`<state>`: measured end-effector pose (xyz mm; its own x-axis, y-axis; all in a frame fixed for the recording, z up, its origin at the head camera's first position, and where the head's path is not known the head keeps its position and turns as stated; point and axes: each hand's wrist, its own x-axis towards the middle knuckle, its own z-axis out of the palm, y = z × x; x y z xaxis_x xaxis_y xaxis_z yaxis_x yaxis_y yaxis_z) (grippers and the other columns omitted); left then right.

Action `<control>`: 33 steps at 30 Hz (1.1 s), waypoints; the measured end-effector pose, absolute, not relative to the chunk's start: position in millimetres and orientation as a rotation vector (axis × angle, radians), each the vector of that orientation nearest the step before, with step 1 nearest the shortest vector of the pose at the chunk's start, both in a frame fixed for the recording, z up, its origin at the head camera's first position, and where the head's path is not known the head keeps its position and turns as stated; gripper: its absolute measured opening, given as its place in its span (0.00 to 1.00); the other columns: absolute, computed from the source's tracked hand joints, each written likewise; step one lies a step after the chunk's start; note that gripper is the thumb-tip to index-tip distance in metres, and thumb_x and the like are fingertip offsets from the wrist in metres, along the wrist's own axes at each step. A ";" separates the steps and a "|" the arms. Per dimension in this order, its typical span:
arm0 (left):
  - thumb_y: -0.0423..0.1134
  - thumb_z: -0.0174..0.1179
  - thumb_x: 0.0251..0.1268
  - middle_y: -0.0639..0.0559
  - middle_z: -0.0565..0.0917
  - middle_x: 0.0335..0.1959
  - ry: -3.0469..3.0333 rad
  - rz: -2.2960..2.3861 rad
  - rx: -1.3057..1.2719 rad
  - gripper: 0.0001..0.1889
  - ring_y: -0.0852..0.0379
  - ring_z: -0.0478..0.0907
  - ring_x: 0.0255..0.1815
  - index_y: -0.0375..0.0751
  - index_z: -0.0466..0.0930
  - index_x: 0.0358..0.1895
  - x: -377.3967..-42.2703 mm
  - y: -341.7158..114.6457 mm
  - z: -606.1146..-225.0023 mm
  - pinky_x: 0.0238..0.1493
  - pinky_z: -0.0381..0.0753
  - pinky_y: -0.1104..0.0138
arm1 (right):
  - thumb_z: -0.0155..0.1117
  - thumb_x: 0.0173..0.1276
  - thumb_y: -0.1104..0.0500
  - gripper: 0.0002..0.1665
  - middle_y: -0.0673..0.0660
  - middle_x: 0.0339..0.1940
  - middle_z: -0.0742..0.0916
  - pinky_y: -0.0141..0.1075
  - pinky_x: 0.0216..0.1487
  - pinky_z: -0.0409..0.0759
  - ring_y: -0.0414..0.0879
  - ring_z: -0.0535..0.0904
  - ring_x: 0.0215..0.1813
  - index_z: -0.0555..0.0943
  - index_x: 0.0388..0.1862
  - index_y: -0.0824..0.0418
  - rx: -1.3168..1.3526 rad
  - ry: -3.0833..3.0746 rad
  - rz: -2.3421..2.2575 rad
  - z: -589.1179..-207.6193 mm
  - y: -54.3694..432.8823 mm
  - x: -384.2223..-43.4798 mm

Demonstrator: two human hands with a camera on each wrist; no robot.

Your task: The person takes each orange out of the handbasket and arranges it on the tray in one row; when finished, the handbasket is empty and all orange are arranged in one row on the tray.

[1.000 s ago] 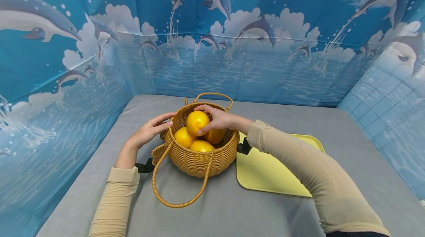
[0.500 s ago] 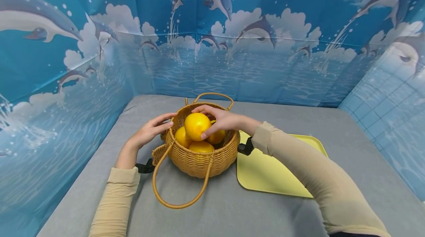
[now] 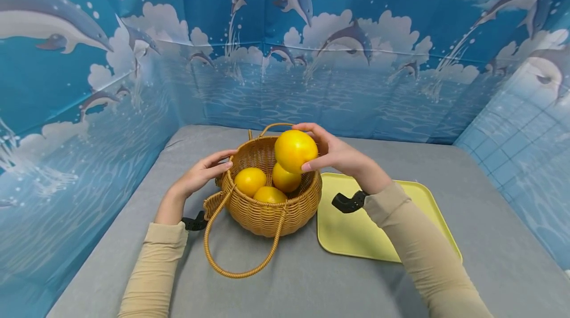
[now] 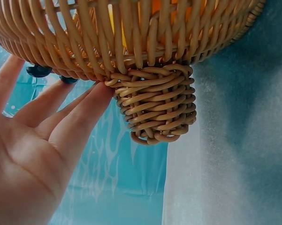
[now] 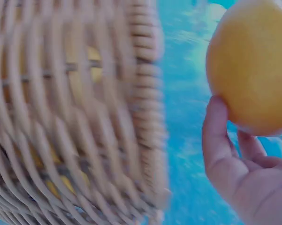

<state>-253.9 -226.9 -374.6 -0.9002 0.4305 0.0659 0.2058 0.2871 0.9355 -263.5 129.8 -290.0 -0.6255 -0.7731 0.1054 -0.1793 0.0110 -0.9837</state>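
Before the dolphin backdrop (image 3: 213, 95), our straight-fingered left hand (image 3: 199, 174) touches the basket (image 3: 267, 221); above it, our right hand (image 3: 340, 154) pinches a likely slippery fruit (image 3: 294, 151), best gripped mid-height.

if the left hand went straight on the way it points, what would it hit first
The wicker basket, most likely at once: the fingers of the left hand already appear to touch its side, though exact contact at the rim is hard to judge.

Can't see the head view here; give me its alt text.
Right hand holds a yellow fruit over the right side of a wicker basket containing three more fruits. Left hand touches the basket's left side; a yellow tray lies to the right.
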 end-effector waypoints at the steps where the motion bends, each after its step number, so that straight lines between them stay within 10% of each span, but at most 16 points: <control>1: 0.49 0.52 0.71 0.48 0.62 0.69 2.354 1.663 0.590 0.25 0.46 0.59 0.68 0.51 0.64 0.69 -254.1 -226.7 -374.5 0.62 0.62 0.46 | 0.68 0.57 0.67 0.47 0.63 0.65 0.65 0.49 0.54 0.74 0.60 0.71 0.57 0.55 0.71 0.51 -0.981 1.821 -1.686 -288.9 135.4 -261.5; 33: 0.50 0.52 0.70 0.48 0.61 0.70 2.349 1.670 0.590 0.26 0.45 0.58 0.68 0.51 0.64 0.69 -253.9 -225.1 -375.2 0.61 0.62 0.46 | 0.65 0.55 0.74 0.49 0.60 0.68 0.63 0.36 0.51 0.73 0.54 0.67 0.58 0.53 0.72 0.59 -0.521 2.235 -1.954 -390.2 216.2 -273.3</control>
<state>-253.9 -225.1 -375.2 -0.9005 0.4296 0.0670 0.2044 0.2822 0.9373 -273.3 216.2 -390.2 -0.9323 -0.3378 0.1291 -0.1731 0.1034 -0.9795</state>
